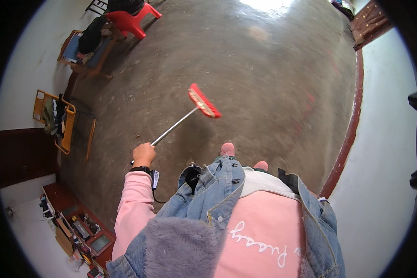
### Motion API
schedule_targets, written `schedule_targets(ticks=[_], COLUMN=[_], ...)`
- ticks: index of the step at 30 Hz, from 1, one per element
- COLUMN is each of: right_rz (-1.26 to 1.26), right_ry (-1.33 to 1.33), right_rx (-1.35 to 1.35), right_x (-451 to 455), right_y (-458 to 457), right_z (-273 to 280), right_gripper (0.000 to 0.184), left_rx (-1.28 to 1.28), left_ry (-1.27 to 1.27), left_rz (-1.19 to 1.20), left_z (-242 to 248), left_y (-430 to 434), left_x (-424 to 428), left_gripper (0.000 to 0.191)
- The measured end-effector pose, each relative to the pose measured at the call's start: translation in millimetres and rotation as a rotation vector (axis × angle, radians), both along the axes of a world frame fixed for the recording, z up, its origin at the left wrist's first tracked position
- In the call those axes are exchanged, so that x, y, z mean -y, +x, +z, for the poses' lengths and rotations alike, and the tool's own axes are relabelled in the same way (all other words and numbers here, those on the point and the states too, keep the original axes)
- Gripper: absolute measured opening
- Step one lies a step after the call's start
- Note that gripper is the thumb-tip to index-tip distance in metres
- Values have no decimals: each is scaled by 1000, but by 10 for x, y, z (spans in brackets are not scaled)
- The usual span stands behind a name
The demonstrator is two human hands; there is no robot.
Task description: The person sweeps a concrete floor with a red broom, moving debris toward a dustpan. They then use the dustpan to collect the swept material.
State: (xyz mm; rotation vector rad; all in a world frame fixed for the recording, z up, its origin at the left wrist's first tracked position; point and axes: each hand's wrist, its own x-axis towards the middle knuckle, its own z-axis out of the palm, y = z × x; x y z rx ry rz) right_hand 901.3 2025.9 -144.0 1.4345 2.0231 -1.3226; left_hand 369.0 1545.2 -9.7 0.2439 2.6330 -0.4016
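My left hand (144, 155) grips the metal handle (173, 127) of a broom, out to the left of my body. The red broom head (204, 101) has red bristles and a pale strip along it, slightly blurred, and is angled over the concrete floor (264, 90) ahead of my feet. A dark band (140, 169) circles my left wrist, and a small white device (155, 179) with a black cable hangs beside it. My right hand is out of view. Below the broom head are the toes of my pink shoes (227, 149).
A rattan-coloured folding chair (70, 130) holding clothes stands left. Further up are a wooden chair (67, 52) with things on it and a red plastic stool (132, 22). A dark red cabinet (60, 194) with clutter lies lower left. A white wall (375, 139) with a dark red base bounds the right.
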Motion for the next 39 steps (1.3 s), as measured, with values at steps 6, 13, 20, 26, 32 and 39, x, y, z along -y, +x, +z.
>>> schedule_targets(ticks=[6,13,20,26,32,39], right_rz=[11,-17,20,68,228,-79], right_ry=[20,27,18,85,204,-74], right_rx=[57,41,48,181,97,-67], right_x=[-16,-190,-998,-1916,-2688,-2748], right_y=[-401,-998,-1006,-261,-470,-1085], right_z=[-146,297,203,-55,376,783], right_gripper=[16,17,19,20,18,15], left_rx=[99,255,227,137,24,0], left_ry=[221,202,102,-75,-176,-116], left_rz=[-236,-403,-126,173,241,35], left_z=[-248,-739,-899,-583,-230,274], left_y=[-225,-99,164,373,430,415], left_x=[-747,-2048,-1963,-1477,-1796,-2359], left_gripper=[27,21,22,21,20,24])
